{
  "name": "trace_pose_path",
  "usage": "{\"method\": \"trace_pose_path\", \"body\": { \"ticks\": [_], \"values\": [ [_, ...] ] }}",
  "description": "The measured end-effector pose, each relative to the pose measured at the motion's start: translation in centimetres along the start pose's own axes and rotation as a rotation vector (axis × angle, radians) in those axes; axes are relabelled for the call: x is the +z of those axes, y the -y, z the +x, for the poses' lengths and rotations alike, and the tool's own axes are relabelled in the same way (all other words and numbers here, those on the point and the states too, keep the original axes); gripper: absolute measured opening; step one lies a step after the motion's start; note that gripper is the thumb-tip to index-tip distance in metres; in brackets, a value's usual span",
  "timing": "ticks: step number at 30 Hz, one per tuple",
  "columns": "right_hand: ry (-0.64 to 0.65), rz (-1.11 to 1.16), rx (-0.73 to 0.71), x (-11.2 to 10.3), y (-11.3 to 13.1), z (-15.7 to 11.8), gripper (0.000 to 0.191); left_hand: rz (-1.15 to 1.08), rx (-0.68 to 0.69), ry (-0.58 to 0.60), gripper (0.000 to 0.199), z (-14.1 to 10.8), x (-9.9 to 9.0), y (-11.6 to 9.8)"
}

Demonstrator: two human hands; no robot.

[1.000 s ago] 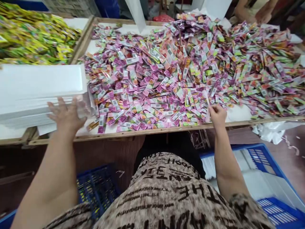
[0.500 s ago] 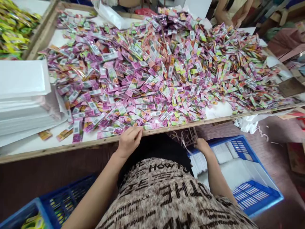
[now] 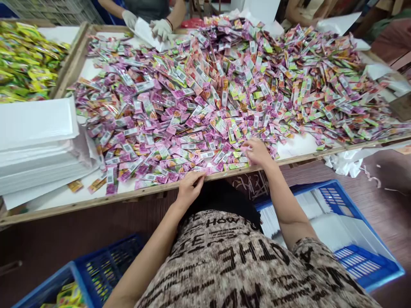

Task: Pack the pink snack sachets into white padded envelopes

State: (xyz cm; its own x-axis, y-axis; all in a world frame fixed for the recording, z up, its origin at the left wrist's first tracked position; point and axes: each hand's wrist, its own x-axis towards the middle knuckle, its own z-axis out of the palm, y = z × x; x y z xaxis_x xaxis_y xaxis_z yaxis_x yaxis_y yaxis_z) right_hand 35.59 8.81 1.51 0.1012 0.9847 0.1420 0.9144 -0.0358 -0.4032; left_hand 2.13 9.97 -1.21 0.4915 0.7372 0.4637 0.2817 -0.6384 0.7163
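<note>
A wide heap of small pink, purple and green packets [image 3: 199,111] covers the table. At its front edge, my left hand [image 3: 190,188] rests by the wooden rim [image 3: 154,187], fingers closed together; whether anything is in them is hidden. My right hand [image 3: 257,153] is over the near edge of the heap, among the packets, with its fingers bent and somewhat apart; nothing shows held in it.
White sheets or bags are stacked [image 3: 38,124] at the left, beside yellow packets [image 3: 28,60]. Blue crates [image 3: 382,252] stand below on both sides. Across the table, a person's gloved hands [image 3: 160,30] hold a white bag [image 3: 146,32]; another person is at the upper right.
My right hand has risen from beside the crate at the right onto the packets. My left hand stays at the rim. The view has shifted, and gloved hands now show at the top.
</note>
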Motion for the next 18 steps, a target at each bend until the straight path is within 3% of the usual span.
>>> {"method": "trace_pose_path", "body": {
  "ticks": [3,7,12,18],
  "values": [
    [0.102,0.057,-0.091,0.4,1.2,-0.4,0.021,-0.027,-0.068,-0.017,0.015,-0.1,0.0,0.5],
    [-0.039,0.234,0.061,0.3,2.3,-0.1,0.019,-0.049,-0.099,-0.007,0.016,-0.2,0.0,0.6],
    [0.249,0.035,-0.076,0.8,3.0,0.6,0.018,-0.052,-0.147,0.004,0.018,-0.2,0.0,0.5],
    [0.081,0.306,-0.072,-1.3,1.3,1.2,0.016,-0.084,-0.176,0.024,0.018,-0.2,-0.1,0.5]
  ]
}}
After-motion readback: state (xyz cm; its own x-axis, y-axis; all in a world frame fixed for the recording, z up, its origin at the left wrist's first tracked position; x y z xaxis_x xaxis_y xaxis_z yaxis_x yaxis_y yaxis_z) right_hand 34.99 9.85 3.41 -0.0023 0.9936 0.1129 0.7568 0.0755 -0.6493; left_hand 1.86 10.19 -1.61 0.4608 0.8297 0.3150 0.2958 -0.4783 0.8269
